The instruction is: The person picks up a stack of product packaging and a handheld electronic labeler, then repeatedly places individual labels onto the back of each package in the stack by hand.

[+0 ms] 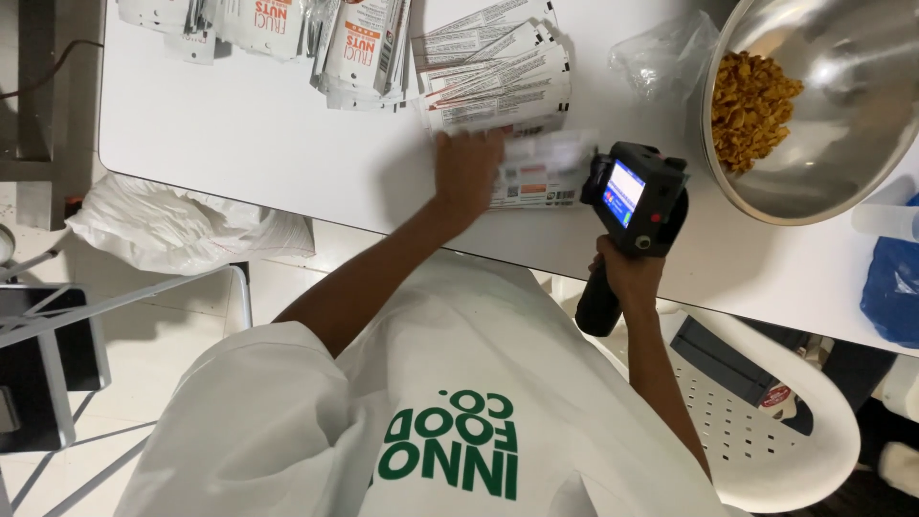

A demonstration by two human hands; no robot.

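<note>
Left hand (467, 172) flat, fingers spread on blurred white pouch (541, 172) at table edge (287, 163), right hand (627, 273) wrapped tight around handheld printer (634, 206) just beside it; risk of smeared print, judging by pouch sliding under loose palm.

Polished metal bowl (842, 115); matt white table (268, 144); glossy, perhaps plastic, pouches (498, 77).

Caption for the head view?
Left hand presses a flat white pouch on the white table; right hand grips black handheld printer.

White table (268, 144), white plastic chair (814, 421), pale floor (163, 354)
</note>
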